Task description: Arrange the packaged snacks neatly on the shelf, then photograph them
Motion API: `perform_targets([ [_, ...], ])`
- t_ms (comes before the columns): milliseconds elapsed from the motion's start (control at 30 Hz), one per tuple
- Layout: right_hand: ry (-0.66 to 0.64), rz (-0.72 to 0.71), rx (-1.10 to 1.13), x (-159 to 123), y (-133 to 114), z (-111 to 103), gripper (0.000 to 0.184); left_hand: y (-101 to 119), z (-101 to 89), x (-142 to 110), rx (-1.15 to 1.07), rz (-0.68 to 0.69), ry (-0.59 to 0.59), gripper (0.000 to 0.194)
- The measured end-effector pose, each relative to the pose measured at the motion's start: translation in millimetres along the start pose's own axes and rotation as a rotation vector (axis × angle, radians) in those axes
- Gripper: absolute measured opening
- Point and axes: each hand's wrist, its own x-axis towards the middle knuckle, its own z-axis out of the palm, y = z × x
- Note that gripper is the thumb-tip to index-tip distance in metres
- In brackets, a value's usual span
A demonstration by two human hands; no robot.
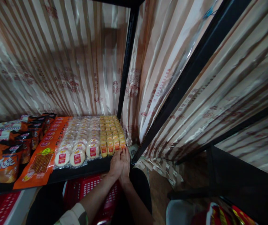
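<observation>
My left hand [115, 165] and my right hand [125, 162] are pressed together at the front right corner of a dark shelf [82, 170]. Their fingertips touch the front end of the rows of small yellow wrapped snacks [111, 134]. Whether either hand grips a packet is hidden. Left of those lie rows of round white cakes in clear wrap [79, 140] with red labels. A flat orange packet [43, 156] lies further left.
Orange and black snack bags [9, 150] fill the shelf's left side. A black upright post [126, 62] stands behind the yellow snacks, and a slanted black bar [185, 78] runs to the right. A red basket [94, 190] sits below the shelf. Striped plastic sheeting [54, 56] covers the back.
</observation>
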Motion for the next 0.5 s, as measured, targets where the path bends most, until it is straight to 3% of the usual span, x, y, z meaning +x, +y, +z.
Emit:
perform_targets([
  [300,0.005,-0.031,0.022,1.2,2.0,-4.1,0.048,3.5,-2.0,-4.0,0.053,0.065,0.003,0.039],
  [500,0.043,-0.016,0.054,-10.4,-12.1,-14.7,0.047,-3.7,-4.9,-13.4,0.06,0.052,0.025,0.035],
])
